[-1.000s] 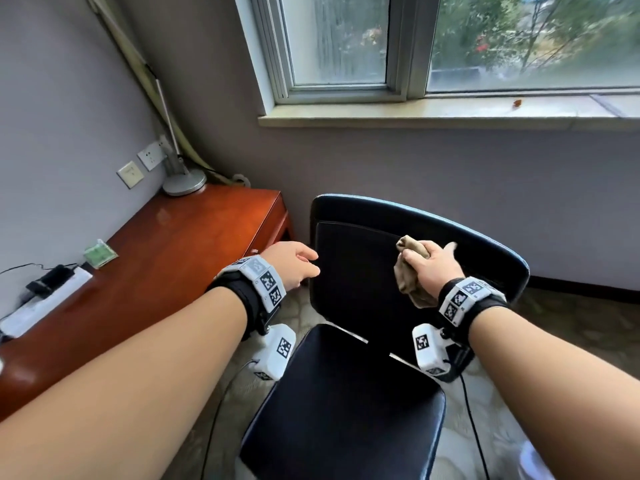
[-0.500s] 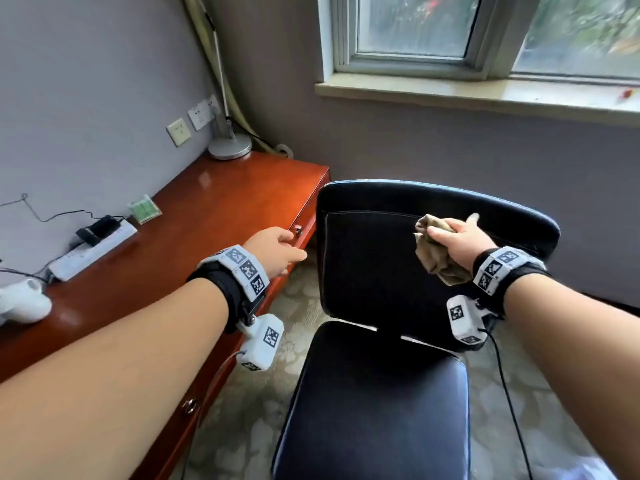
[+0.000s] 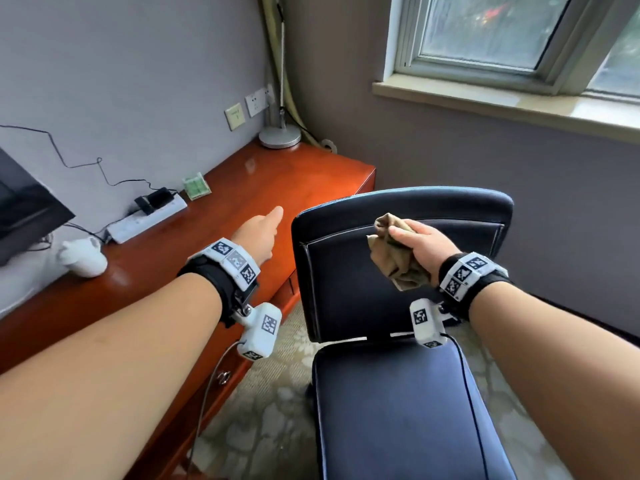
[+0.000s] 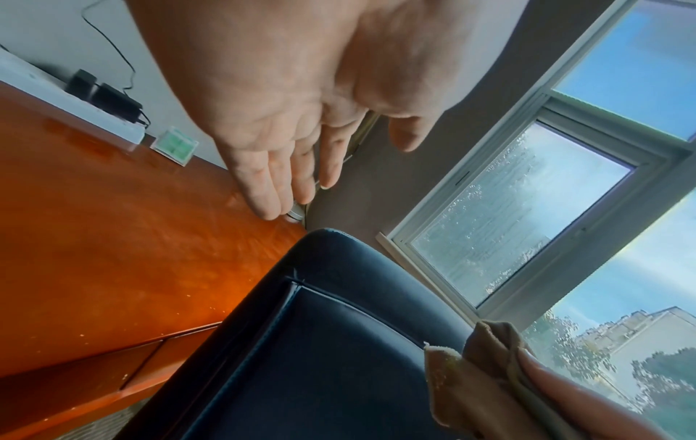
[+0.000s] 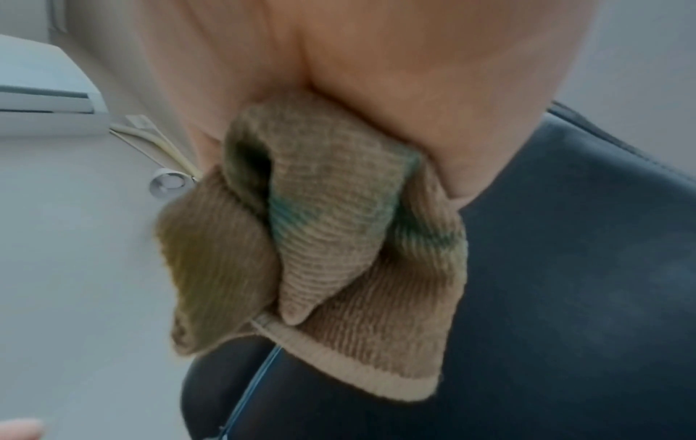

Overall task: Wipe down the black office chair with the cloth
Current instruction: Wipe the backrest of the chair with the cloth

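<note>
The black office chair (image 3: 398, 403) stands in front of me, its backrest (image 3: 349, 289) upright beside the desk. My right hand (image 3: 415, 242) grips a bunched tan cloth (image 3: 394, 261) in front of the upper backrest; whether the cloth touches the leather I cannot tell. In the right wrist view the cloth (image 5: 320, 244) fills the centre, with the chair (image 5: 565, 282) behind it. My left hand (image 3: 261, 228) is held out flat, fingers straight, over the desk just left of the backrest's edge. The left wrist view shows the left hand (image 4: 301, 166) holding nothing, the chair (image 4: 320, 342) below.
A red-brown wooden desk (image 3: 194, 258) runs along the left wall, close against the chair. On it sit a white power strip (image 3: 145, 220), a lamp base (image 3: 280, 136), a small green packet (image 3: 196, 186) and a white object (image 3: 83, 258). A window (image 3: 502, 29) is behind the chair.
The view has swung left and down. My left hand has uncurled from a loose fist and stretched out flat over the desk. The right hand still holds the cloth at the backrest.
</note>
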The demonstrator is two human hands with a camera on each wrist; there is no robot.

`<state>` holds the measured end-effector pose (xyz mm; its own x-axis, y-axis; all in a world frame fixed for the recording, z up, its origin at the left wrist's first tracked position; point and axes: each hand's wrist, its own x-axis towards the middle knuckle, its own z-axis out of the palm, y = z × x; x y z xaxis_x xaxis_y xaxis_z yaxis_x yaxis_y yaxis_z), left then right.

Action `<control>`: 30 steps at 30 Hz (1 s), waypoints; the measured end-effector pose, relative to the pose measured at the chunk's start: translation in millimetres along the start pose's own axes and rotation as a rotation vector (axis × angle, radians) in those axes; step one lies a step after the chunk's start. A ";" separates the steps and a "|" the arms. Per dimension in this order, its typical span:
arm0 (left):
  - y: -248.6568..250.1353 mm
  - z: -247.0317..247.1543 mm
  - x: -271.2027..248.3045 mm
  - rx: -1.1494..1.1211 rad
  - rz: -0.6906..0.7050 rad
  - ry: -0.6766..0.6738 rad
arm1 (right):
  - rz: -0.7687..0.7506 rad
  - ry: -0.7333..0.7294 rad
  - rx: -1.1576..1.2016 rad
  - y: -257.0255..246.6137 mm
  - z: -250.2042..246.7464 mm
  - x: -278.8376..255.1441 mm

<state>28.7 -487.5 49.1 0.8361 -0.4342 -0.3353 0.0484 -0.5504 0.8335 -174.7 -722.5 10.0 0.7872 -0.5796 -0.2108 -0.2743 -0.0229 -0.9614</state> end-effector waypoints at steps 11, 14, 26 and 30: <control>-41.8 -24.1 38.1 0.092 -0.005 -0.104 | 0.049 -0.036 0.347 -7.8 74.7 -12.6; -48.6 -20.4 43.8 0.255 0.063 -0.208 | 0.049 -0.050 0.391 -8.4 84.3 -18.0; -88.8 -50.4 37.7 0.426 0.166 -0.171 | 0.067 -0.074 0.532 -5.0 112.7 -51.4; -111.1 -64.4 8.2 0.358 0.106 -0.183 | 0.072 -0.108 0.530 -3.0 119.0 -69.0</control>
<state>65.4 -383.9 -18.0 0.7134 -0.6038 -0.3555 -0.2529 -0.6951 0.6730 -162.5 -585.4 6.4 0.8366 -0.4769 -0.2697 -0.0359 0.4435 -0.8955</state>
